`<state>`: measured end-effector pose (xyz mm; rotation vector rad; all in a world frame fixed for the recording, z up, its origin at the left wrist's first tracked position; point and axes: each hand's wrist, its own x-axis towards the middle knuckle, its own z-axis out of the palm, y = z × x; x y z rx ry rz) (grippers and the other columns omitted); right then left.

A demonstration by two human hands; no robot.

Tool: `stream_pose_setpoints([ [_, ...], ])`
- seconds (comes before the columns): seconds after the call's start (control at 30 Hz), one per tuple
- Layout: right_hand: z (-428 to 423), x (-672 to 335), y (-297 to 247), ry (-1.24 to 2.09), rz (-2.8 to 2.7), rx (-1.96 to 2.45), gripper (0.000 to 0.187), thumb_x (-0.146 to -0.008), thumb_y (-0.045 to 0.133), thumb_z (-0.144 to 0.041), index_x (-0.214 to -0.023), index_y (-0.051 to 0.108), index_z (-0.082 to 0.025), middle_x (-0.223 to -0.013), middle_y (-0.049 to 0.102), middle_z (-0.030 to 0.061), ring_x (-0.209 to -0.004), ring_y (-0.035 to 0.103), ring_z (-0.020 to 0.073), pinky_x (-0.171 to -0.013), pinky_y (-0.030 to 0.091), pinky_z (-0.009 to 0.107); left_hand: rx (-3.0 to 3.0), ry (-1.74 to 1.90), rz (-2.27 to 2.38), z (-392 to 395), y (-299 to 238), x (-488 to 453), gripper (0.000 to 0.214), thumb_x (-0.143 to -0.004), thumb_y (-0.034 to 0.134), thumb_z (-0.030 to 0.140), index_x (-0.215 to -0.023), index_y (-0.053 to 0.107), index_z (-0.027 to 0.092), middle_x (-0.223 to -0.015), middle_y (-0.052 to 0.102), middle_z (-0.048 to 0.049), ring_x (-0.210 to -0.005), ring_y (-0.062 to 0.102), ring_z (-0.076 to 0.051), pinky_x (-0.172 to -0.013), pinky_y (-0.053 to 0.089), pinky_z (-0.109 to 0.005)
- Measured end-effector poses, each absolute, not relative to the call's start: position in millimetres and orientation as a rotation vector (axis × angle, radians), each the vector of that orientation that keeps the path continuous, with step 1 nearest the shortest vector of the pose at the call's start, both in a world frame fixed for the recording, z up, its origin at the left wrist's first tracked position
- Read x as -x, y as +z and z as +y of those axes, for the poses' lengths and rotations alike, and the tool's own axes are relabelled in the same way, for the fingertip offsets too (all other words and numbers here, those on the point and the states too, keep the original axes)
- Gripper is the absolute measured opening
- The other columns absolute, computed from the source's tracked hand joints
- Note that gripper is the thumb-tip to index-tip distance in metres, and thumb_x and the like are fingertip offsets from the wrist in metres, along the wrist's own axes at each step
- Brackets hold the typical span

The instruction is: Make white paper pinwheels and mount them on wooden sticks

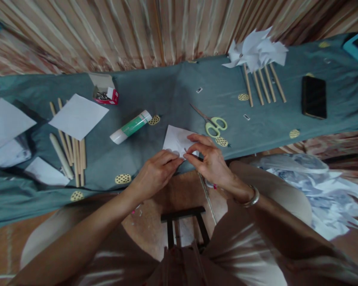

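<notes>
My left hand (pixel 156 172) and my right hand (pixel 210 159) meet at the near edge of the teal cloth, both pinched on a small white paper piece (pixel 176 139). A thin pin-like thing shows between the fingertips; I cannot make it out clearly. Just beyond the right hand lie pale green scissors (pixel 215 125). A green and white glue stick (pixel 131 127) lies to the left of the paper.
Several finished white paper pinwheels (pixel 256 51) on wooden sticks lie at the back right, next to a black phone (pixel 314 97). Loose sticks (pixel 74 153), white paper sheets (pixel 77 115) and a red pin box (pixel 106 95) sit left. Paper scraps (pixel 322 194) pile on the floor right.
</notes>
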<state>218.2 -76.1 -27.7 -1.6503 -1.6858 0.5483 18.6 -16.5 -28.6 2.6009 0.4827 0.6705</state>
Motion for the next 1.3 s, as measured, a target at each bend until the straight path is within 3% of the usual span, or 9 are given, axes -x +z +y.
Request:
stream_pose_setpoints([
  [0.8,-78.1,-217.7,-30.7,0.434,-1.753,1.646,0.006,-0.086,0.067,-0.026,-0.085,0.067,-0.020,-0.126,0.065,0.0110,-0.118,0.060,0.0282,-0.102,0.047,0.049,-2.615,0.726,0.461,-17.4,-26.8,-21.3,0.017,-0.093,0.056,0.011,-0.107,0.066,0.008,-0.092,0.068,-0.0087,-0.088,0.064,-0.017,-0.079,0.058,-0.029],
  [1.3,-80.4,-216.9,-33.4,0.282,-1.871,1.557,0.013,-0.092,0.058,-0.026,-0.100,0.068,-0.020,-0.129,0.063,0.0119,-0.118,0.058,0.0274,-0.102,0.049,0.049,-2.572,0.662,0.484,-15.8,-29.3,-19.9,0.021,-0.097,0.050,0.014,-0.111,0.065,0.015,-0.096,0.068,-0.0071,-0.092,0.065,-0.017,-0.081,0.058,-0.031],
])
